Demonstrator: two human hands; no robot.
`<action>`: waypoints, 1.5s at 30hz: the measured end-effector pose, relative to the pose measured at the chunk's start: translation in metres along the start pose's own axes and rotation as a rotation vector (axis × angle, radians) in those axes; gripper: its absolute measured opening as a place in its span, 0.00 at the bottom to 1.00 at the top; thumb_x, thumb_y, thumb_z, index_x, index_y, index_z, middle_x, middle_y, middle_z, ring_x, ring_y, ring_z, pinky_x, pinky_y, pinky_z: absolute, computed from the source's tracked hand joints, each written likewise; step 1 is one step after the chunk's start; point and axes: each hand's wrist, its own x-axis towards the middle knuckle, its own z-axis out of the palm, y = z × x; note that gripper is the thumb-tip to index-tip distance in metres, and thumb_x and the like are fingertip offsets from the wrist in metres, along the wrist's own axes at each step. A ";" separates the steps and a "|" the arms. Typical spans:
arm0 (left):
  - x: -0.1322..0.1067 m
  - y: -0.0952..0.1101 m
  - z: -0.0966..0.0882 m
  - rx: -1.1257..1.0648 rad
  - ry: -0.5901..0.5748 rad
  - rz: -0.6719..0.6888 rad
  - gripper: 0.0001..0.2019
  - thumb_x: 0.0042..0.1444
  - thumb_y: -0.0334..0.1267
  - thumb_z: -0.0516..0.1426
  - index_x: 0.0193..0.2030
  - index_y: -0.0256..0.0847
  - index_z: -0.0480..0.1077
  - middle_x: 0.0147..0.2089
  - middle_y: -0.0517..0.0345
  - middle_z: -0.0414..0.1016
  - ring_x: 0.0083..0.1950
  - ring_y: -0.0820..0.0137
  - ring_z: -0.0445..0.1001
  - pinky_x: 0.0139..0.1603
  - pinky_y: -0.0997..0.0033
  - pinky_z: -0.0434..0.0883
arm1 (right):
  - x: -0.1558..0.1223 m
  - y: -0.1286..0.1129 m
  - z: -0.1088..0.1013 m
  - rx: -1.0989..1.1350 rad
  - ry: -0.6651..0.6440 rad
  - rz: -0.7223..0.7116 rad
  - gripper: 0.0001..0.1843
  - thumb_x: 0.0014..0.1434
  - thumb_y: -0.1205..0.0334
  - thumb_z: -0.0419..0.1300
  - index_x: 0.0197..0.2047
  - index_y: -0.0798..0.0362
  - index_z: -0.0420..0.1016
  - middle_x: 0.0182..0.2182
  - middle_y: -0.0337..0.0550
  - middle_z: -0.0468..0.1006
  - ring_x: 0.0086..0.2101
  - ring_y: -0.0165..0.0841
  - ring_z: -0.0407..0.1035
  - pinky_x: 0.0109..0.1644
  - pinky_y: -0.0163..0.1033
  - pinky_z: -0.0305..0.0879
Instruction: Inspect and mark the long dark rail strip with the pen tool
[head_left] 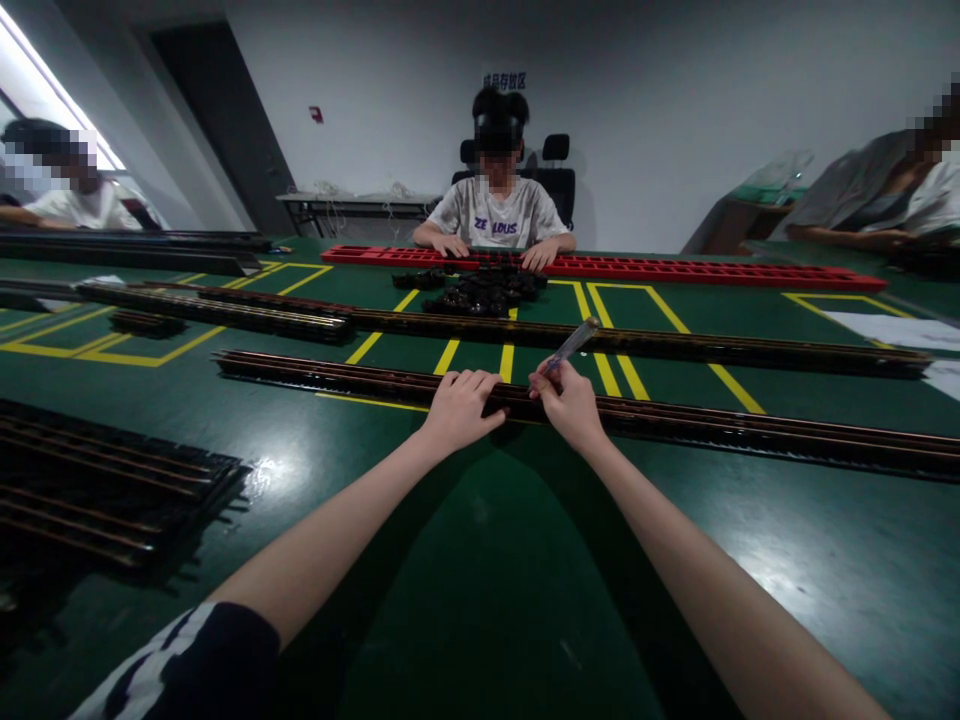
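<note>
A long dark rail with copper-coloured lines along it lies crosswise on the green table in front of me. My left hand rests over the rail, its fingers bent across the top and the thumb on the near side. Just to the right, my right hand is closed round a slim pen-like tool with a clear handle. The handle slants up and to the right. Its lower end points down at the rail, and the tip is hidden by my fingers.
Beyond lies another long dark rail. Stacked rails sit at the near left. Black parts are heaped before a red slotted strip, where a person sits opposite. Yellow lines mark the green table; other people sit at both sides.
</note>
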 end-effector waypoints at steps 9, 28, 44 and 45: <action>0.000 0.001 0.001 0.013 0.009 -0.009 0.18 0.59 0.47 0.52 0.50 0.39 0.67 0.50 0.51 0.74 0.50 0.60 0.70 0.51 0.59 0.63 | -0.001 0.000 0.001 0.029 0.038 -0.027 0.06 0.58 0.58 0.55 0.32 0.50 0.65 0.22 0.40 0.77 0.27 0.37 0.74 0.36 0.42 0.68; 0.001 0.010 0.002 0.067 0.038 -0.083 0.17 0.57 0.46 0.53 0.47 0.36 0.68 0.46 0.48 0.75 0.47 0.58 0.70 0.49 0.57 0.62 | -0.003 -0.001 0.002 0.004 0.073 -0.102 0.08 0.58 0.56 0.54 0.30 0.50 0.64 0.22 0.42 0.75 0.25 0.38 0.72 0.34 0.41 0.66; 0.000 0.010 0.002 0.033 0.058 -0.097 0.13 0.56 0.41 0.52 0.45 0.38 0.68 0.46 0.48 0.75 0.50 0.57 0.70 0.56 0.52 0.58 | -0.003 -0.004 0.001 -0.061 0.071 -0.122 0.07 0.58 0.58 0.54 0.30 0.50 0.65 0.23 0.43 0.76 0.26 0.38 0.72 0.35 0.42 0.66; 0.000 0.010 0.002 0.032 0.061 -0.096 0.13 0.56 0.40 0.52 0.46 0.38 0.68 0.46 0.48 0.75 0.50 0.57 0.70 0.56 0.52 0.57 | -0.003 -0.004 0.001 -0.070 0.071 -0.130 0.07 0.58 0.58 0.53 0.30 0.50 0.65 0.23 0.43 0.76 0.26 0.38 0.72 0.35 0.42 0.66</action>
